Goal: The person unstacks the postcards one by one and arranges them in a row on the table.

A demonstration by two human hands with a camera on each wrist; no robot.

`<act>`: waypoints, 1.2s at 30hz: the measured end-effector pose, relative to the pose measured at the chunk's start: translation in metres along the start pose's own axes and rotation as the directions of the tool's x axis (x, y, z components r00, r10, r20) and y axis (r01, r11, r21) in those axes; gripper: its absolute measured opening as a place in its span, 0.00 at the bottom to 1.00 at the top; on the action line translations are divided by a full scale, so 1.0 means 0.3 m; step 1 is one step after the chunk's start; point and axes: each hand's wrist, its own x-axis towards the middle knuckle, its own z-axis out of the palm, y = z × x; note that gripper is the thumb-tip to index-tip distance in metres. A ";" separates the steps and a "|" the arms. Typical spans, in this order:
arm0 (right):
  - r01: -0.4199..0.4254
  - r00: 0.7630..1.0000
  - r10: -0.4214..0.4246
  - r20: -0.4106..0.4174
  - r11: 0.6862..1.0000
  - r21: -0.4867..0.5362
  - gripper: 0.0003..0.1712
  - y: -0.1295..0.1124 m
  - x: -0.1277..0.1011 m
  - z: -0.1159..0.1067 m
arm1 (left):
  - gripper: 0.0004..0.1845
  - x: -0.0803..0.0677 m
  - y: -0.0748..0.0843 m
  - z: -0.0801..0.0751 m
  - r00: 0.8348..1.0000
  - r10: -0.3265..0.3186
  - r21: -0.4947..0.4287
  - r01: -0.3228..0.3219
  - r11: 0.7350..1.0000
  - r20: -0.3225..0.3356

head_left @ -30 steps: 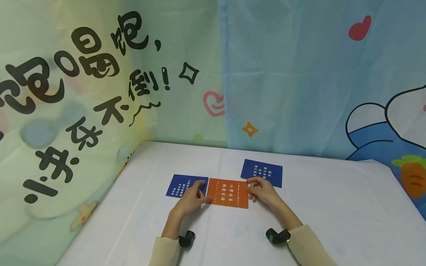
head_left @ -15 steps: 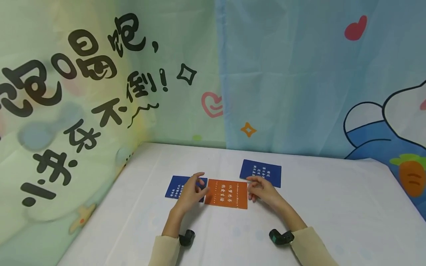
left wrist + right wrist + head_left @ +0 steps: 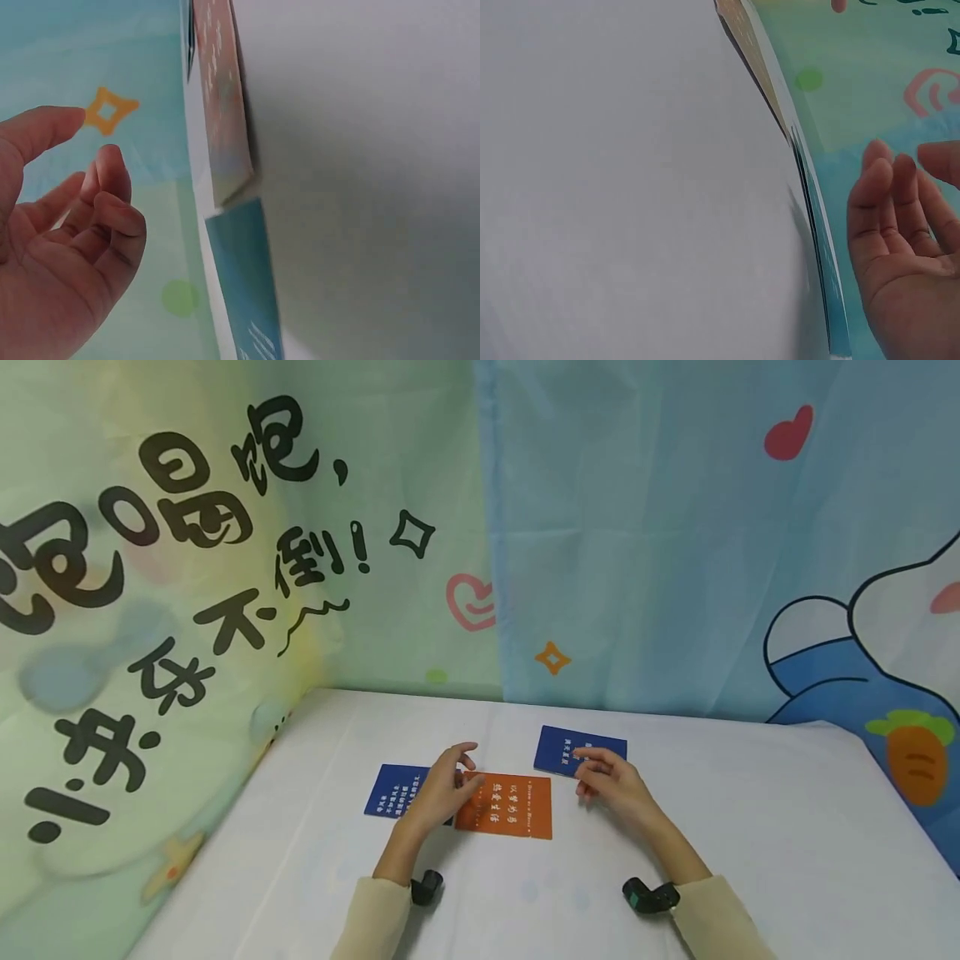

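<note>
White tablecloth [image 3: 675, 860], orange card [image 3: 504, 805] just released, both hands [image 3: 442, 787] [image 3: 611, 777] lifted, relaxed, empty; next, likely a blue card [image 3: 579, 750].

- An orange card [image 3: 504, 805] printed with white characters is seen.
- Two dark blue cards [image 3: 393, 790] [image 3: 579, 750] are marked with white text.
- The table [image 3: 750, 843] is covered in white.
- A pale green backdrop [image 3: 150, 568] is lettered in black; a light blue backdrop [image 3: 675, 527] is patterned with a red heart and an orange star.
- Cream sleeves [image 3: 367, 922] are worn.
</note>
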 end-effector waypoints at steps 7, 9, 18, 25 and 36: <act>0.001 0.993 -0.005 -0.117 1.000 -0.028 0.26 0.002 0.013 -0.060 | 0.29 0.045 0.021 0.028 0.999 -0.013 0.027 0.012 1.000 0.052; -0.020 0.989 0.011 -0.150 0.998 -0.060 0.26 0.002 0.016 -0.078 | 0.30 0.058 0.024 0.033 0.998 -0.017 0.024 0.015 1.000 0.058; -0.112 0.941 0.043 -0.335 0.976 -0.187 0.30 0.021 0.029 -0.154 | 0.31 0.112 0.048 0.067 0.993 -0.024 -0.003 0.024 1.000 0.112; -0.209 0.917 0.135 -0.376 0.964 -0.163 0.31 0.069 0.041 -0.210 | 0.31 0.137 0.074 0.129 0.982 -0.029 -0.037 0.036 0.999 0.189; -0.228 0.963 0.191 -0.192 0.954 -0.195 0.33 0.069 0.077 -0.293 | 0.30 0.166 0.068 0.190 0.975 -0.065 0.018 0.063 0.998 0.214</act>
